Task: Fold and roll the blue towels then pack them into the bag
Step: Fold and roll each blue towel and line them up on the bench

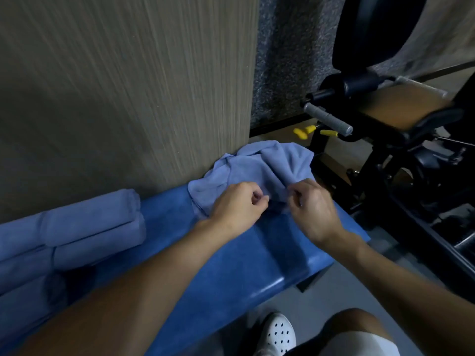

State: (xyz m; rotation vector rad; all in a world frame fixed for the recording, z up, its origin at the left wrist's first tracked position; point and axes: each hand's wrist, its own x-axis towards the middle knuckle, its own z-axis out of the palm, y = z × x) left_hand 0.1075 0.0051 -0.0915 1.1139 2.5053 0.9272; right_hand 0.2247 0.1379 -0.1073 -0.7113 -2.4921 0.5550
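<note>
A crumpled light-blue towel (259, 168) lies at the far right end of a blue padded bench (231, 255), against the wall. My left hand (239, 204) pinches the towel's near edge with curled fingers. My right hand (312, 204) grips a bunched fold of the same towel just to the right. Several rolled blue towels (90, 227) lie stacked on the bench at the left, along the wall. No bag is in view.
A wood-grain wall panel (128, 86) rises behind the bench. Black gym equipment (385, 140) with a grey handle and yellow knobs stands close to the right of the bench. Grey floor and my white shoe (279, 332) show below the bench's front edge.
</note>
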